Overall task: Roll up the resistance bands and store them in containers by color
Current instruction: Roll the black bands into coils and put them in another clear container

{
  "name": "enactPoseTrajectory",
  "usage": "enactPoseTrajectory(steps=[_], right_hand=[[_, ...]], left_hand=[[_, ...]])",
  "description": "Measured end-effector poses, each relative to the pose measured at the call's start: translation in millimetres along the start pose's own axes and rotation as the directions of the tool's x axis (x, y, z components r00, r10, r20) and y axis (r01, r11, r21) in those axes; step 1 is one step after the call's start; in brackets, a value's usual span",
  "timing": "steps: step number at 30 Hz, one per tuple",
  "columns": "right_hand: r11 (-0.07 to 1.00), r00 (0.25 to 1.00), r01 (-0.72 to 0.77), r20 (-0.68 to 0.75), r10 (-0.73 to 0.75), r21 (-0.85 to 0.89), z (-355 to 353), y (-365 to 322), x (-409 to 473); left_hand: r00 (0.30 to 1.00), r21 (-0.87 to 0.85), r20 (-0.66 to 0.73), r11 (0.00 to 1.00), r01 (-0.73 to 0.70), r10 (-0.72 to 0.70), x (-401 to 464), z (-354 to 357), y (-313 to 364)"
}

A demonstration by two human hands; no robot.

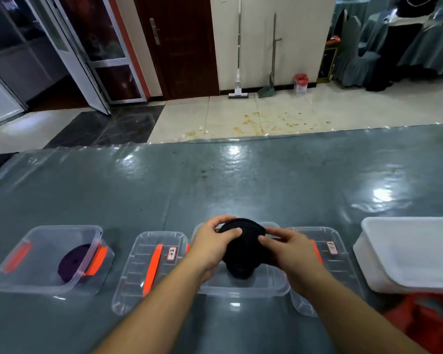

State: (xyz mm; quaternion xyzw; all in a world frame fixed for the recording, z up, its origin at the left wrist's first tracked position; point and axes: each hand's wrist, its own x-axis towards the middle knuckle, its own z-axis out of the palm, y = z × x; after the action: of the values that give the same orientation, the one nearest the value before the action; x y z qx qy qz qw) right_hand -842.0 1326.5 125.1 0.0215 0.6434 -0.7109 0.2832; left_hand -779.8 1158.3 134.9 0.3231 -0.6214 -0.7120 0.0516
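A rolled black resistance band (242, 245) is held between both hands over the middle clear container (243, 287). My left hand (212, 249) grips its left side, thumb on top of the coil. My right hand (289, 251) pinches its right edge. The lower end of the black roll reaches down inside that container. A rolled purple band (73, 263) lies in the clear container (26, 264) at the left, which has orange latches.
Two clear lids lie flat on the grey table, one (151, 269) left of the middle container and one (330, 264) right of it, each with an orange latch and a small label. A white bin (409, 254) sits far right, with red fabric (425, 325) beneath it.
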Motion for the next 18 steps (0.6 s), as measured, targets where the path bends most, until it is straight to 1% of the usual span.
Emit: enactPoseTrajectory(steps=[4, 7, 10, 12, 14, 16, 18], right_hand=[[0.992, 0.993, -0.100, -0.070, 0.095, -0.079, 5, 28, 22], [0.979, 0.982, -0.137, -0.154, 0.113, -0.153, 3, 50, 41], [0.956, 0.967, -0.177, -0.222, 0.125, -0.234, 1, 69, 60], [0.919, 0.959, -0.221, -0.243, 0.144, -0.325, 2, 81, 71], [0.846, 0.957, -0.249, -0.252, 0.141, -0.472, 4, 92, 77], [0.703, 0.966, -0.243, -0.233, 0.113, -0.668, 7, 98, 81], [0.563, 0.970, -0.240, -0.218, 0.108, -0.791, 10, 99, 85]], left_hand=[[0.991, 0.155, -0.010, 0.979, 0.136, -0.136, 29, -14, -33], [0.964, 0.205, 0.056, 0.948, 0.243, -0.259, 45, -20, -56], [0.953, 0.308, 0.097, 0.920, 0.244, -0.286, 58, -22, -75], [0.944, 0.301, 0.073, 0.909, 0.287, -0.322, 66, -21, -86], [0.929, 0.322, 0.050, 0.886, 0.333, -0.367, 73, -20, -96], [0.914, 0.383, 0.051, 0.853, 0.354, -0.402, 78, -21, -107], [0.906, 0.435, 0.054, 0.827, 0.357, -0.419, 83, -21, -116]])
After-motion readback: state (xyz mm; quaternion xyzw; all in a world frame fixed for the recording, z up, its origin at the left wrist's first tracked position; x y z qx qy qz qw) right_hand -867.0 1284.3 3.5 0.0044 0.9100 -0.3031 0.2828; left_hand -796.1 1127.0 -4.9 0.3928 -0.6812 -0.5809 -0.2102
